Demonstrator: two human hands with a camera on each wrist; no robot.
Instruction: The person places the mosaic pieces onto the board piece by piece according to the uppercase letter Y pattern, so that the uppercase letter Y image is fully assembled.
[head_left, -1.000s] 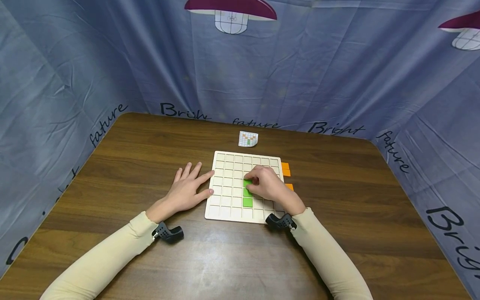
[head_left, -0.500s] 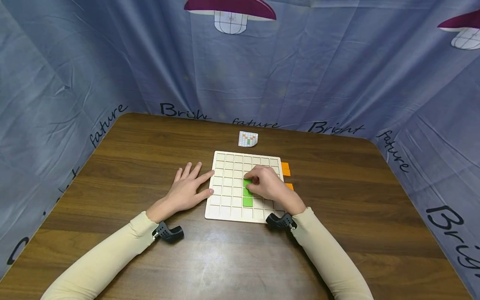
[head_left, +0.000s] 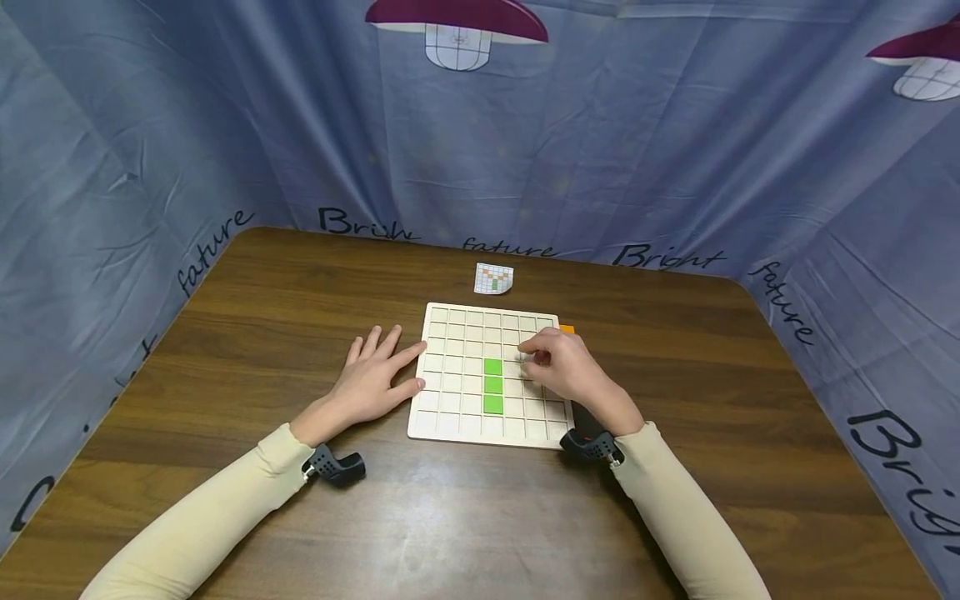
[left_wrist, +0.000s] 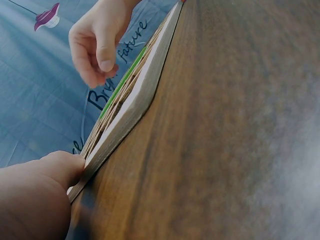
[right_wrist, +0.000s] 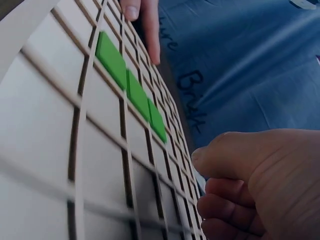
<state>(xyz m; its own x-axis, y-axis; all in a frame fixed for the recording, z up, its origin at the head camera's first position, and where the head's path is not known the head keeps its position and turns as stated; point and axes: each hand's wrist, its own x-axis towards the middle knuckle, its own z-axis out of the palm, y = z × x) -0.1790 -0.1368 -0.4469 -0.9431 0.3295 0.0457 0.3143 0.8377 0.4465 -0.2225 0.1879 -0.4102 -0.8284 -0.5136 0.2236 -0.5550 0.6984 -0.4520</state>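
Note:
A pale wooden grid board (head_left: 450, 423) lies on the table. Three green square tiles (head_left: 492, 386) sit in one column of its cells, end to end. Flat on the table at the board's left side, my left hand (head_left: 366, 385) has its fingers spread, thumb and index finger touching the edge. My right hand (head_left: 568, 368) hovers over the board's right part, fingers loosely bent. In the right wrist view, that hand's thumb and fingers (right_wrist: 225, 155) stand apart from the green tiles, and nothing shows in its grasp.
An orange tile (head_left: 567, 329) peeks out beyond the board's upper right edge, partly behind my right hand. Farther back lies a small paper card (head_left: 493, 279) printed with a coloured grid pattern. Blue curtains (head_left: 600, 150) hang around the brown wooden table (head_left: 300, 283).
My right hand has let go of the top green tile and moved right, uncovering all three green tiles. It now hides most of the orange tiles. My left hand stays in place.

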